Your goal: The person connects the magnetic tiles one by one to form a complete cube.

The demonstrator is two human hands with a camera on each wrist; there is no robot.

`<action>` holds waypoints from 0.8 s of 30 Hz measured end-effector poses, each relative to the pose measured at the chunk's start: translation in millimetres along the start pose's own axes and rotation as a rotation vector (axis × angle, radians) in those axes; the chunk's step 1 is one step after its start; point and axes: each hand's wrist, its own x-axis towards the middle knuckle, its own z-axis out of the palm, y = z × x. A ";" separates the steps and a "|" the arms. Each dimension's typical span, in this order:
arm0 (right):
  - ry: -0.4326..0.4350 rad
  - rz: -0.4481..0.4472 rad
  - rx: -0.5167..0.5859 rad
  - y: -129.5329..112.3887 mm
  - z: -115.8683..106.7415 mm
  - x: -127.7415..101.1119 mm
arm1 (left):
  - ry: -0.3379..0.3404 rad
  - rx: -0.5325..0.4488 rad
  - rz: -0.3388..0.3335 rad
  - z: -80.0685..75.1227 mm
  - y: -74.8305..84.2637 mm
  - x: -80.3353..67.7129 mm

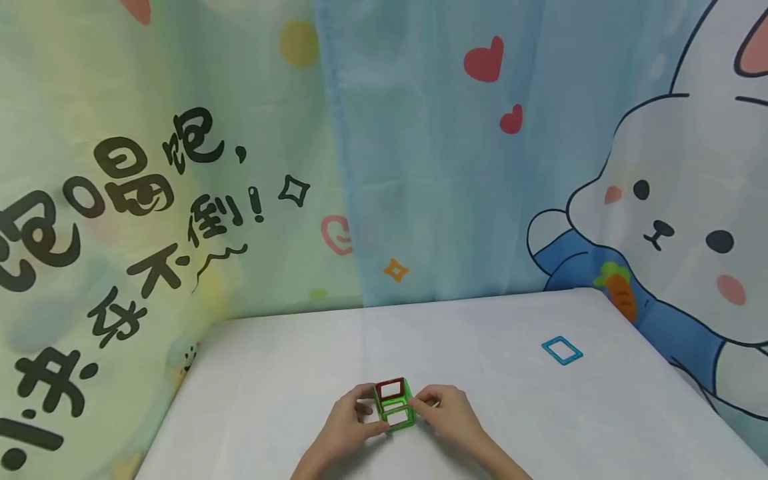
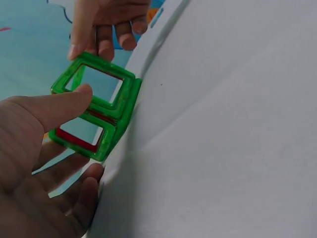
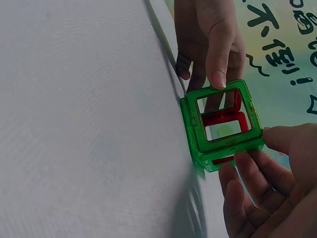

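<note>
Cube: green-and-red tile cube (image 1: pixel 393 405) sits on the counter (image 1: pixel 300 373), hollow, pinched between both hands.
Left hand (image 1: pixel 351 423): fingers (image 2: pixel 74 101) curled on it.
Right hand (image 1: pixel 447 413): fingers (image 3: pixel 247 163) curled, gripping.
Beyond right fingers: blue square tile (image 1: pixel 561 351).
Room: cartoon curtain (image 1: pixel 180 167) behind.

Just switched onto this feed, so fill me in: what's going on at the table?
A person is holding a small cube of square magnetic frame tiles, mostly green with at least one red tile, on the white table. The left hand grips it from one side, thumb on the top tile, and the right hand holds the opposite side with its fingertips. The cube rests on the table. A single blue square tile lies apart, off to the right.
</note>
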 end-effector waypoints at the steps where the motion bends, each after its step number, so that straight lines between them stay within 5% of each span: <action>1: -0.004 0.002 -0.002 0.0 0.2 -0.7 | -0.012 -0.004 -0.002 -0.5 -0.7 0.1; 6: -0.040 0.004 0.002 0.8 -0.5 -2.1 | -0.062 -0.009 -0.016 -2.9 -3.3 0.7; 17: -0.168 -0.062 0.038 -1.1 -2.7 15.2 | -0.001 0.067 -0.015 -12.2 -1.6 -2.9; 24: -0.069 -0.022 -0.095 14.2 -47.0 12.3 | -0.036 0.061 -0.016 -0.2 -5.2 3.1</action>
